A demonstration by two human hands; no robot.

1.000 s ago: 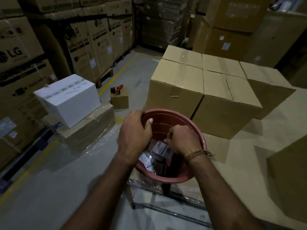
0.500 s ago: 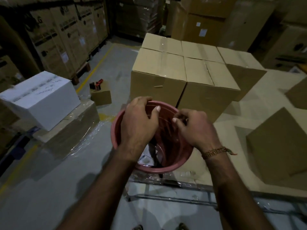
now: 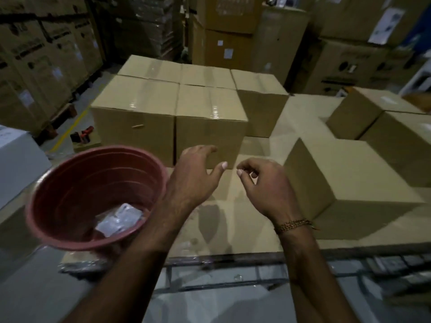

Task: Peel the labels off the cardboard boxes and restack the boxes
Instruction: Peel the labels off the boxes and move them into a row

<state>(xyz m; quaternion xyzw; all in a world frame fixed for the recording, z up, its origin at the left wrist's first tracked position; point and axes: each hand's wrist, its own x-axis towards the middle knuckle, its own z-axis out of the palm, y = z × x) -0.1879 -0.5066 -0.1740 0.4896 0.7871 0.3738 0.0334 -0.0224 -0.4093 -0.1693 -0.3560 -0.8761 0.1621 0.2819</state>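
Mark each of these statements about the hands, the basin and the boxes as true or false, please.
1. The red basin holds peeled labels. True.
2. The left hand grips the basin rim. False: it is open in the air, beside the basin.
3. The right hand holds a box. False: it holds nothing visible.
4. The right wrist wears a bracelet. True.
5. Sealed cardboard boxes stand beyond the hands. True.

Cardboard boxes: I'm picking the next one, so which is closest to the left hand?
The front-row box right of the one with the tape scrap: the left hand reaches up against its front face; the others stand farther off.
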